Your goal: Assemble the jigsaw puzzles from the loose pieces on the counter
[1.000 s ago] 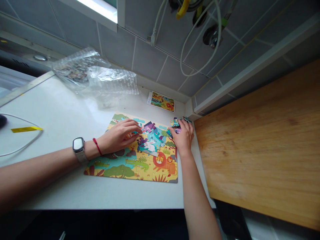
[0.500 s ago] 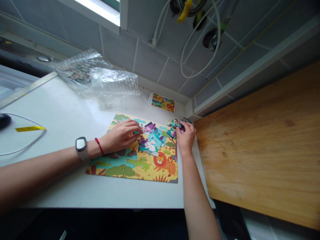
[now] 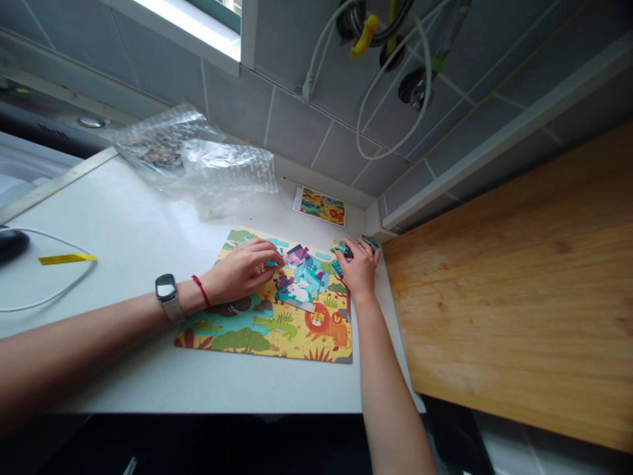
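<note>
A jigsaw puzzle (image 3: 242, 338) with lions and crocodiles lies joined on the white counter. On top of it rests a smaller joined cluster of puzzle pieces (image 3: 300, 290) with a white rabbit and purple and teal parts. My left hand (image 3: 246, 269) lies over the puzzle's left half, thumb and fingertips pinched on a puzzle piece at the cluster's left side, mostly hidden by the fingers. At the puzzle's upper right corner, my right hand (image 3: 360, 269) spreads its fingers over loose puzzle pieces (image 3: 339, 246), covering some of them.
Behind the puzzle lies a small picture card (image 3: 320, 205). Clear plastic bags (image 3: 227, 165), one with pieces inside, lie at the back left. A white cable (image 3: 54, 232) with a yellow tag crosses the left side. To the right is a wooden board (image 3: 509, 284).
My right hand has shifted slightly left over the loose pieces, its fingers spreading wider. My left hand keeps its place at the cluster. The view has tilted a little.
</note>
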Tool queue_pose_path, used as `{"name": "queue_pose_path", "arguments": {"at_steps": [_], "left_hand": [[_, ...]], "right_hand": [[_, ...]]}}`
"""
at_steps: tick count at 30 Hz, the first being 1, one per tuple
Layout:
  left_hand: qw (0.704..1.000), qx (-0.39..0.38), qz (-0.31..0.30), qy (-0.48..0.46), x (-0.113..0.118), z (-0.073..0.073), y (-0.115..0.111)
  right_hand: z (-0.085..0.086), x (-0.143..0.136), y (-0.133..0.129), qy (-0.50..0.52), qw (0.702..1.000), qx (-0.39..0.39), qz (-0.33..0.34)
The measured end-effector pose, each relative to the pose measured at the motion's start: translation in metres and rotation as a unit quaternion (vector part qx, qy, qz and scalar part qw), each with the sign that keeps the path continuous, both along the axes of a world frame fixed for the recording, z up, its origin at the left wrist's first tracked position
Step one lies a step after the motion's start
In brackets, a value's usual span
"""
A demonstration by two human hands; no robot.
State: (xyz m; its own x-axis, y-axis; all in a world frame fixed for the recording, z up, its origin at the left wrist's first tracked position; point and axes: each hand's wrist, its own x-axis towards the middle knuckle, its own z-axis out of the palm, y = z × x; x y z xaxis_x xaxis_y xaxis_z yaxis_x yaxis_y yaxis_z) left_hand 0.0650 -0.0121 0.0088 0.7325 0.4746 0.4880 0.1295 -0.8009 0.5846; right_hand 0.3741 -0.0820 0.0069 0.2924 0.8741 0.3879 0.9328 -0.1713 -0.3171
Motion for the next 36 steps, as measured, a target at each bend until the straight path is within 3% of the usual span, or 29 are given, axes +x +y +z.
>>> {"name": "queue_pose_path", "arguments": {"at_steps": [6,11,15,20,24,28,32,36], "left_hand": [[1.0,-0.009,0.003,-0.009,-0.001,-0.002,0.001],[1.0,-0.004,0.004,-0.018,-0.002,-0.002,0.0],[1.0,0.016,-0.007,-0.015,-0.002,0.0,0.0],[0.997,0.057,-0.05,0.013,-0.002,0.0,-0.001],[0.991,0.069,-0.106,0.035,-0.002,-0.006,-0.002],[0.986,0.082,-0.128,0.066,-0.002,-0.012,-0.005],[0.98,0.095,-0.14,0.105,-0.001,-0.012,-0.007],[0.979,0.103,-0.137,0.115,0.0,-0.011,-0.006]], "right_hand": [[0.008,0.006,-0.009,0.039,0.995,0.081,0.034],[0.02,-0.008,-0.025,0.165,0.975,0.147,-0.007],[0.024,-0.03,-0.061,0.315,0.943,0.102,0.024],[0.03,-0.038,-0.124,0.356,0.924,-0.044,0.134],[0.033,-0.023,-0.154,0.346,0.927,-0.078,0.12],[0.033,-0.016,-0.166,0.284,0.957,-0.028,0.049],[0.029,-0.034,-0.172,0.17,0.985,0.002,-0.027],[0.021,-0.058,-0.172,0.105,0.993,-0.037,-0.034]]}}
